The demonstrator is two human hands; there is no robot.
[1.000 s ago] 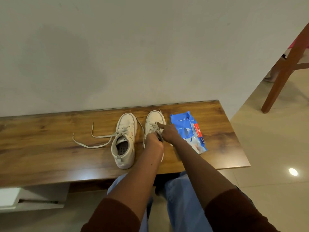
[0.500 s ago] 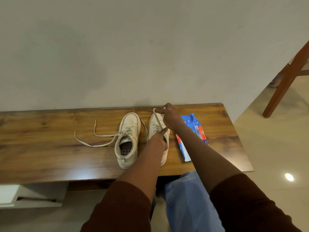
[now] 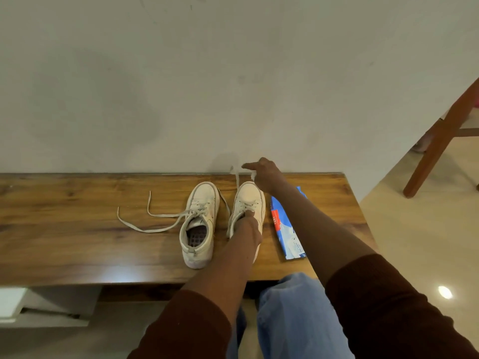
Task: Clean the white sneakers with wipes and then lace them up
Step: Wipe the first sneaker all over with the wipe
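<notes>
Two white sneakers stand side by side on a wooden bench (image 3: 64,237), toes toward the wall. The left sneaker (image 3: 199,224) has its long laces (image 3: 145,224) trailing loose to the left. My left hand (image 3: 250,229) rests on the collar and tongue of the right sneaker (image 3: 248,200) and holds it down. My right hand (image 3: 263,174) is raised beyond that sneaker's toe, near the wall, pinching the shoe's lace (image 3: 236,178), which runs taut up from the eyelets. A blue pack of wipes (image 3: 287,229) lies to the right of the shoes, partly under my right forearm.
A plain wall stands right behind the bench. A wooden chair leg (image 3: 438,141) rises on the tiled floor at the right. My knees in blue jeans (image 3: 293,317) are in front of the bench edge. A white unit (image 3: 15,304) sits under the bench at the left.
My right hand has moved away from the right sneaker's tongue toward the wall, drawing the lace out and up. The left hand stays on the shoe.
</notes>
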